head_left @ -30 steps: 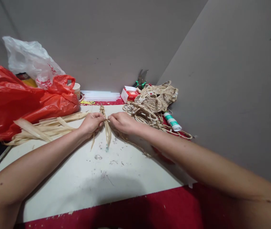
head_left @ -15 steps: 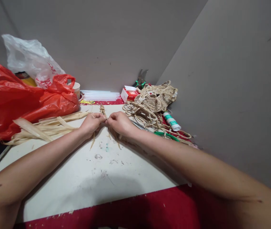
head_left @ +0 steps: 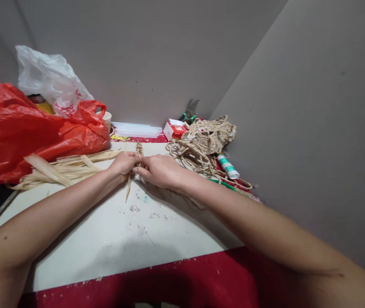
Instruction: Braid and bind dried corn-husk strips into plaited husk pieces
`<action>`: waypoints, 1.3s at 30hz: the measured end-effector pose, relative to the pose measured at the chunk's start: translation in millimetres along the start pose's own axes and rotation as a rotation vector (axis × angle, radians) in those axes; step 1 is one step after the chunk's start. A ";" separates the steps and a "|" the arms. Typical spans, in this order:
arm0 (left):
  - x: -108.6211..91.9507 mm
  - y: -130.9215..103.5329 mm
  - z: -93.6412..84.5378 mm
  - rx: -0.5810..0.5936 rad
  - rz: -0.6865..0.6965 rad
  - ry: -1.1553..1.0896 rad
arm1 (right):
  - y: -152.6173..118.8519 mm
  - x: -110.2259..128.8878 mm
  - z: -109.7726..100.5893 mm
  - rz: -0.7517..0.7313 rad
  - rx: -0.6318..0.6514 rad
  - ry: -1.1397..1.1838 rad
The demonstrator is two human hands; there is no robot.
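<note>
A short braid of dried plant fibre (head_left: 139,147) lies on the white board, and its near end runs into my fingers. My left hand (head_left: 125,164) is pinched on the braid, with a loose pale strip (head_left: 128,191) hanging below it. My right hand (head_left: 158,170) meets it from the other side, fingers closed around the strands at the same spot. The exact grip of the fingertips is partly hidden behind the hands. Left of my left hand lies a pile of flat, straw-coloured dried leaf strips (head_left: 63,173).
A red plastic bag (head_left: 41,128) and a clear bag (head_left: 47,77) sit at the left beside a cup (head_left: 107,119). Clear sticks (head_left: 137,129) lie at the back. A coiled rope heap (head_left: 208,139), red-white box (head_left: 174,129), pruning shears (head_left: 190,112) and green-white roll (head_left: 228,167) are at the right.
My right hand has turned and come in closer to the left, its fingers now overlapping those of the left hand. The view has shifted slightly.
</note>
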State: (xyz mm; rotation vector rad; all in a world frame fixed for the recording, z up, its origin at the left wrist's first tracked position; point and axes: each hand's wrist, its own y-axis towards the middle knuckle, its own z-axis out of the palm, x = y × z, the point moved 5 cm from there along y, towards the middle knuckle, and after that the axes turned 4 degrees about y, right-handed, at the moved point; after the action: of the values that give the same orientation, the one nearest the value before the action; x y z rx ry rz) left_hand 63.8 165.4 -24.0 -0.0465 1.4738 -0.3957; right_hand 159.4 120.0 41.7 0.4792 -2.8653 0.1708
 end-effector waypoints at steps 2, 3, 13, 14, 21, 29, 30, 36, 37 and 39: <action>-4.8 0.5 -2.7 0.007 -0.027 -0.041 | 3.7 -10.4 -16.2 0.035 -0.044 0.164; -7.3 0.6 -3.8 0.019 -0.045 -0.055 | 6.3 -17.5 -24.8 0.067 -0.122 0.264; -7.7 5.2 -7.0 0.125 -0.033 -0.081 | 30.3 -25.9 26.6 0.316 0.056 1.218; -7.4 5.0 -7.4 0.125 -0.022 -0.081 | 30.8 -26.1 31.2 0.336 0.091 1.262; -8.1 2.5 -7.2 0.160 -0.019 0.027 | 34.6 -36.1 41.7 0.309 0.336 1.258; -16.7 2.3 -10.8 0.221 0.194 0.180 | 35.3 -31.1 49.4 0.347 0.419 1.581; -17.8 1.4 -10.8 0.240 0.212 0.202 | 34.9 -30.6 51.0 0.365 0.411 1.611; -26.6 -7.5 -10.5 0.280 0.217 0.491 | 33.9 -33.7 57.8 0.413 0.175 1.512; -29.5 -8.5 -10.4 0.278 0.240 0.559 | 33.9 -34.7 58.0 0.415 0.112 1.456; -34.7 -9.3 -10.4 0.281 0.289 0.700 | 34.0 -35.6 58.4 0.417 0.017 1.333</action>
State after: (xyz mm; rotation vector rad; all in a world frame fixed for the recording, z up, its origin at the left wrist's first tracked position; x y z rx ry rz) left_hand 49.9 168.8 10.7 0.5752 2.0584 -0.3967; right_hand 168.8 154.0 -26.1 -0.2189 -1.5942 0.3927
